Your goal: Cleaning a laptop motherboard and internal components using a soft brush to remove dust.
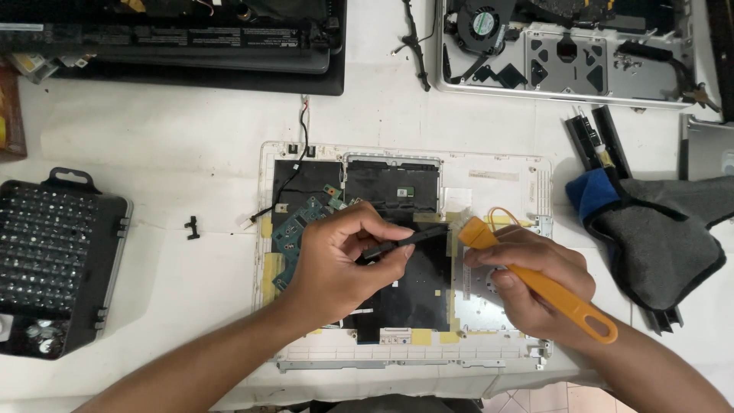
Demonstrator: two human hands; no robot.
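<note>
Head view: a white worktop (pixel 191 138) is seen bearing an opened laptop shell (pixel 405 252) — over it, a thin black tool (pixel 405 241), possibly a spudger, is pinched in the left hand (pixel 336 264); an orange brush (pixel 535 283) is gripped by the right hand (pixel 535 287) — fingers closed.

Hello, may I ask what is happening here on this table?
A person is working on an opened white laptop shell lying on a white table. The left hand pinches a thin black tool over the black sheet inside it. The right hand holds an orange-handled brush, bristles near the tool's tip. A black screwdriver bit case lies at the left, a grey and blue cloth at the right, and two more opened laptops along the far edge.
</note>
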